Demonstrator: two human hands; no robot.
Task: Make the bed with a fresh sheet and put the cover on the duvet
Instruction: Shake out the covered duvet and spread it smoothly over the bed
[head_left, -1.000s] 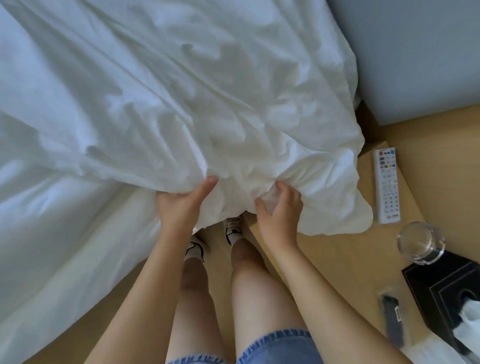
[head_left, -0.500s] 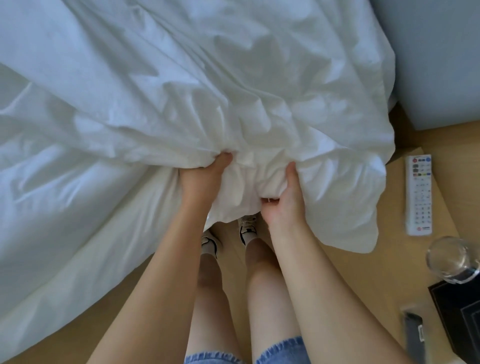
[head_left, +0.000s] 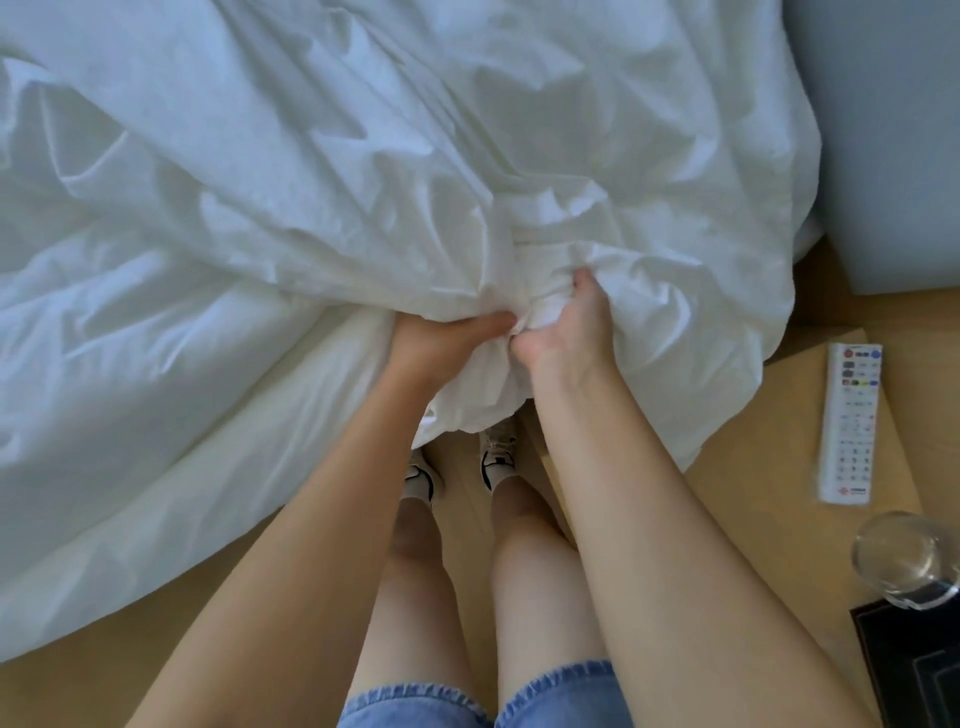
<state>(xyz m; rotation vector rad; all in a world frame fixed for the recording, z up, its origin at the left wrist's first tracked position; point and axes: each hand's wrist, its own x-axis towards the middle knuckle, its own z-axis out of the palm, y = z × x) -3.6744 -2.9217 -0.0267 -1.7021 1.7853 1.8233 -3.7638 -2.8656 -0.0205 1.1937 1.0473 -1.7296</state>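
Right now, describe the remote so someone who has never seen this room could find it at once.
Right of the white bed stands a wooden nightstand. The remote lies flat on it, beyond a clear glass. It is the only long, white slab with rows of coloured buttons.

Left grip (head_left: 441, 338) & right grip (head_left: 566, 322) have closed in: apart 1 s ago, now almost touching, w/ a wad of white duvet cover (head_left: 363, 182) bunched between them. Left thumb, earlier laid up over the fabric, now points sideways toward the right grip. More cover hangs down between the forearms. View has shifted: remote (head_left: 849, 421) & glass (head_left: 904, 558) sit nearer the frame's right edge, black box (head_left: 914, 670) mostly cut off.
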